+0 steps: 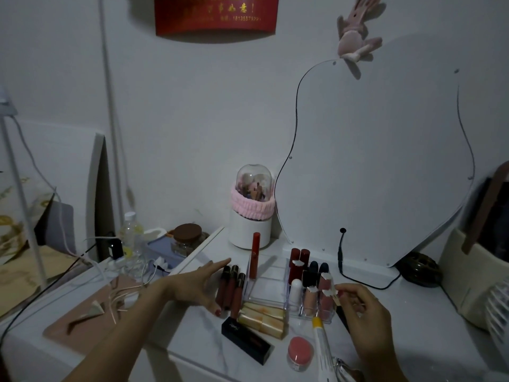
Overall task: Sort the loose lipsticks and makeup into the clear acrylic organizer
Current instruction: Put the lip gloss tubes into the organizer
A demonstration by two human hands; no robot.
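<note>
Nearest, a pink jar (300,353) and black box (246,343) lie before gold tubes (263,320). The right hand (363,315) pinches a lipstick (327,300) at the organizer (268,285); the left hand (197,285), fingers spread, reaches over three dark glosses (230,289). A red tube (255,255) stands behind.

Count at this moment, taken from where I stand.

Hands: two, a left hand (197,282) and a right hand (363,310).

Dark liquid lip tubes (230,289): three, lying side by side just beyond the left hand's fingertips.

Gold lipstick cases (263,321): three, lying between the two hands.

Black lipstick box (246,344): one, nearer than the gold cases.

Pink jar (300,353): one, below the right hand.

Clear organizer (271,285): one, between the hands; one red tube (255,255) stands in its left part. The crowded right part is too dim for a firm count.
</note>
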